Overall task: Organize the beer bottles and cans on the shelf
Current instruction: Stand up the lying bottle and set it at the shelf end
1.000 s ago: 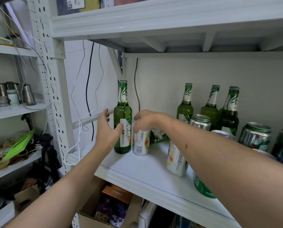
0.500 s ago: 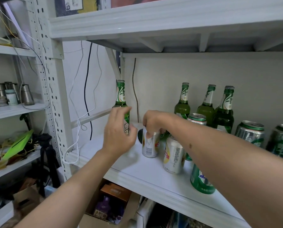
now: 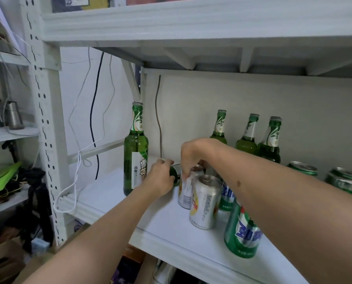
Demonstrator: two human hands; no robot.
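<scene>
A tall green beer bottle [image 3: 135, 152] stands upright alone at the left of the white shelf [image 3: 113, 193]. My left hand [image 3: 160, 179] curls round a green can [image 3: 174, 174] lying on its side behind it. My right hand [image 3: 193, 154] grips the top of a silver can [image 3: 186, 190]. A silver-and-yellow can [image 3: 204, 203] and a green can [image 3: 240, 232] stand in front, and a green-and-blue can [image 3: 225, 196] is partly hidden behind them. Three green bottles [image 3: 248, 138] line the back wall. More green cans [image 3: 303, 170] sit at the far right.
The upper shelf board [image 3: 191, 23] hangs low above the bottle tops. A perforated upright post [image 3: 45, 140] and loose cables [image 3: 93, 130] border the left. Cardboard boxes [image 3: 130, 267] sit below. A side shelf at the left holds metal cups [image 3: 13, 115].
My left hand let go of the tall bottle, now standing at the left, and moved right onto the lying green can. My right hand moved the silver can back toward the other cans.
</scene>
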